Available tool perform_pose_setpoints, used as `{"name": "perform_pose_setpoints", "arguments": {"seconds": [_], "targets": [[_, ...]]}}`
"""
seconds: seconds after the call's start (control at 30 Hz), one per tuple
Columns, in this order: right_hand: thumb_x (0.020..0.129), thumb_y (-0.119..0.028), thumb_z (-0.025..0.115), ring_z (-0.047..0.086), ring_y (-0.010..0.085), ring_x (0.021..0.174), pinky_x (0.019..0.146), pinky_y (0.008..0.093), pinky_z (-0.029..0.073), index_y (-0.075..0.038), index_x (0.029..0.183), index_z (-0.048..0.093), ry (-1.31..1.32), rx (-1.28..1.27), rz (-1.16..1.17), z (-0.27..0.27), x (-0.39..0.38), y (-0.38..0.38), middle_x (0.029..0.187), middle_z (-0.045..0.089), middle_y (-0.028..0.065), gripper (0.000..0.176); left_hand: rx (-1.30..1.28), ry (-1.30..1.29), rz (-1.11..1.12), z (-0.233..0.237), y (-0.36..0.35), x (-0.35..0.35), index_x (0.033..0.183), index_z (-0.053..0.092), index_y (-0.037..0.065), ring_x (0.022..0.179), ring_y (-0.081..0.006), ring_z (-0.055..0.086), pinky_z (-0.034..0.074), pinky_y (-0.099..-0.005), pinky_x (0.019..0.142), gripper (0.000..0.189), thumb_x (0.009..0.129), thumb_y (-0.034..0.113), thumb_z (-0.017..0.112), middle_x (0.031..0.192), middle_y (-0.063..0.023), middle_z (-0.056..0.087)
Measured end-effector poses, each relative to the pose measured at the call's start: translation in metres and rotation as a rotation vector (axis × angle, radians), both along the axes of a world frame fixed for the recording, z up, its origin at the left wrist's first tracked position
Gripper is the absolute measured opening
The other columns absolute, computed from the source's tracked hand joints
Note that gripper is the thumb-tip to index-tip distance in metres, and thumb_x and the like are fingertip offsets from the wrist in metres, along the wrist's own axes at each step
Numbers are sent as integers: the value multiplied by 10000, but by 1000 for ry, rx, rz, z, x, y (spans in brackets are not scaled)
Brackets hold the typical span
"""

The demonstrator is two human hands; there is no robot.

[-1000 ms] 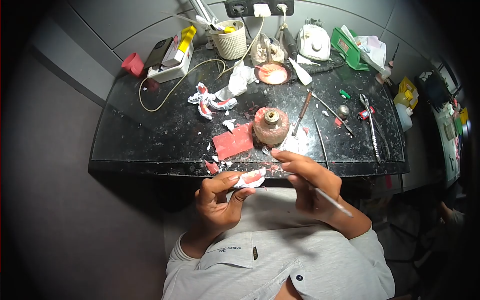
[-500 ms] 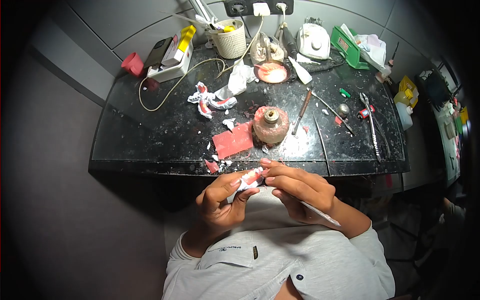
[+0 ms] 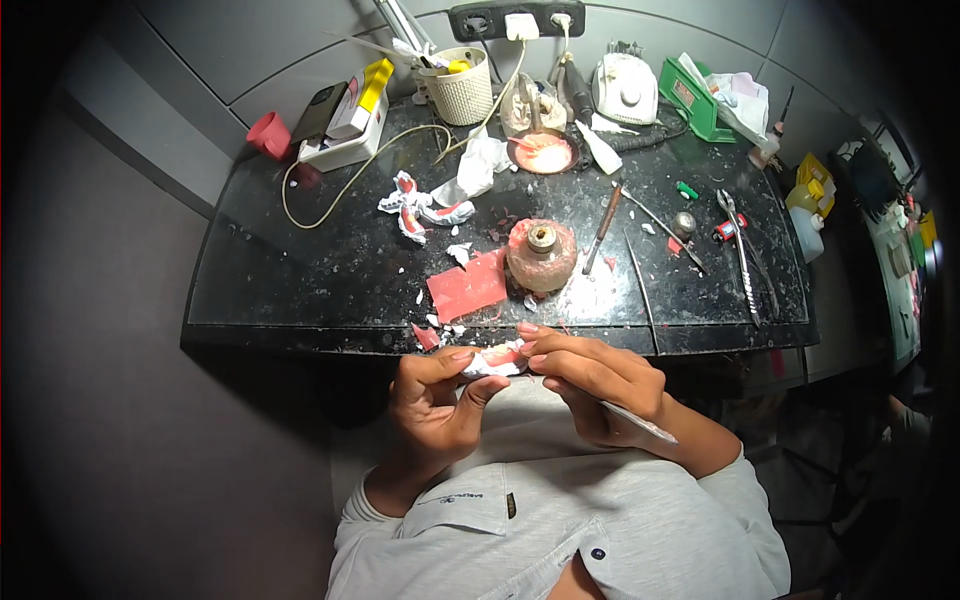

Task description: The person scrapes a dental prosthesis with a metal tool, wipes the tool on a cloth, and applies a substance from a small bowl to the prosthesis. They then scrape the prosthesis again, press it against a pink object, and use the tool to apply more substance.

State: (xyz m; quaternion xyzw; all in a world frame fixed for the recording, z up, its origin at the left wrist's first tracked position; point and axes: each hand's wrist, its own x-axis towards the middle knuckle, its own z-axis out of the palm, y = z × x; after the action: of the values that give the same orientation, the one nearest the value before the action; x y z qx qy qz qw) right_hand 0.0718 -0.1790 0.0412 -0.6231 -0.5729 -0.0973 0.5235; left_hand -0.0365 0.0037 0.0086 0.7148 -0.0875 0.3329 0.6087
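Observation:
In the head view, my left hand (image 3: 432, 405) pinches a small white plaster dental model (image 3: 497, 367) between thumb and fingers. Pink wax and a row of pale teeth show on its upper side. Opposite it, my right hand (image 3: 605, 380) has its fingertips against the model's right end. A slim metal spatula (image 3: 642, 424) lies in that hand and sticks out behind the palm; its other end is hidden. Just beyond the hands are a pink wax sheet (image 3: 468, 287) and a wax-smeared spirit lamp (image 3: 541, 262).
Other plaster pieces with pink wax (image 3: 408, 212) lie further back, near a dish of pink wax (image 3: 544, 152). Metal tools, including a brown-handled knife (image 3: 603, 225) and long tweezers (image 3: 738, 260), lie right. A wicker cup (image 3: 462, 95) and green bin (image 3: 705, 105) stand behind.
The model has tilted in my left hand, lying flatter and showing more white plaster in front. My left hand has turned slightly; my right hand has barely moved.

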Motion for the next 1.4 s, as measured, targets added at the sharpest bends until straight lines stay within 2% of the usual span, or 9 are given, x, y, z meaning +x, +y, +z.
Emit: {"name": "perform_pose_setpoints", "arguments": {"seconds": [0.3,0.37,0.8,0.9,0.97,1.0,1.13,1.2,1.4], "targets": [[901,105,611,690,358,1092,918,399,586,56,1113,618,95,5,15,3,-3,-2,1079,693,214,217,-196,23,-53,6,0,4,1083,465,-13,930,-160,693,574,-266,830,341,872,-43,731,987,-113,623],[916,88,604,691,353,1092,930,401,579,55,1105,618,95,-9,-2,3,-3,-2,1083,697,203,193,-275,57,-29,6,-1,4,1059,493,6,891,-113,664,546,-243,815,345,870,60,777,985,-82,623],[945,65,582,700,320,1076,917,371,574,52,1089,618,118,2,-17,-1,-2,1,1094,704,190,150,-281,-6,-104,0,4,7,1113,485,-37,936,-173,692,575,-287,838,293,910,-15,695,1016,-125,622],[893,106,625,712,315,1025,851,359,577,77,1065,633,70,12,-68,-3,-1,3,1029,692,192,175,-110,8,-35,-5,5,7,1132,498,-29,940,-194,700,590,-301,813,302,899,-49,689,1026,-177,659],[898,94,627,718,309,986,833,352,580,72,1075,634,73,64,-173,-9,0,5,1054,697,207,178,291,-108,34,-6,9,10,1154,513,-17,933,-218,709,603,-310,773,326,885,-81,686,1025,-223,682],[898,94,627,718,309,986,833,352,580,72,1075,634,74,64,-173,-11,2,6,1054,697,207,178,291,-107,34,-5,9,12,1154,513,-17,933,-218,709,603,-310,773,326,885,-81,686,1025,-223,682],[906,42,647,729,313,970,841,361,590,53,1085,644,212,159,-182,-20,6,2,1096,709,214,179,180,-105,-20,-10,6,11,1161,522,-19,921,-208,708,597,-295,766,332,880,-104,678,1033,-227,682],[893,10,674,724,317,1014,879,405,588,32,1095,650,-123,92,34,-21,13,0,1084,718,191,205,8,-29,-24,-12,4,9,1150,521,-25,937,-184,695,586,-279,812,309,889,-110,664,1066,-208,670],[854,9,702,701,338,1074,945,462,562,25,1148,665,-55,8,-330,-13,10,3,1096,727,161,297,-147,-2,-113,-9,5,6,1123,506,-29,996,-149,664,562,-263,865,276,903,-86,661,1096,-140,622]]}}
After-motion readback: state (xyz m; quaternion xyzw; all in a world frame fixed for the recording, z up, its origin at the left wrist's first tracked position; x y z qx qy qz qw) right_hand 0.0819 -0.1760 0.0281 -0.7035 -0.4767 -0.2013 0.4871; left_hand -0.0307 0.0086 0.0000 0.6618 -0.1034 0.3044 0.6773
